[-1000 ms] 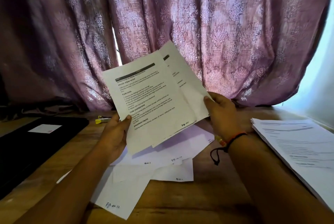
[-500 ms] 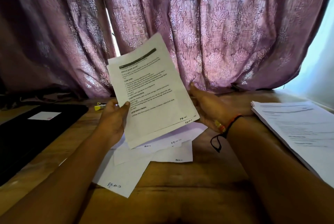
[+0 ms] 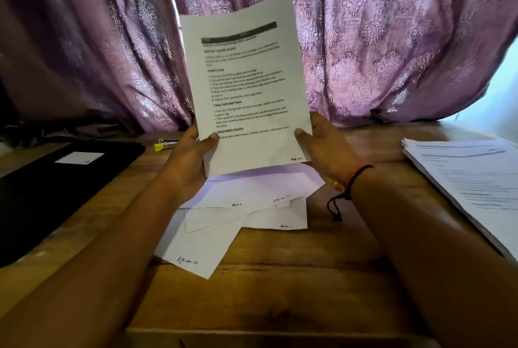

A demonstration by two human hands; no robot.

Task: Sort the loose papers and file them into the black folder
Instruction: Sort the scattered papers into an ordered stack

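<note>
Pinching the page (image 3: 246, 81) by its low corners, the left hand (image 3: 190, 162) and right hand (image 3: 325, 148) could let it flop onto the mixed papers (image 3: 252, 199) on the tabletop (image 3: 280, 277), right of the folder (image 3: 56, 187).

A home work corner: a mauve curtain (image 3: 364, 39) with a woven damask pattern hangs in folds to the back edge of a wooden surface (image 3: 280, 277), daylight showing past its right side. Paperwork covers the surface: a black folder (image 3: 56, 193) at left, a stack of printed sheets (image 3: 471, 179) at right, loose papers (image 3: 224, 221) between, a yellow highlighter (image 3: 161, 147), and a printed page (image 3: 246, 81) gripped by the left hand (image 3: 190, 162) and right hand (image 3: 325, 151).
</note>
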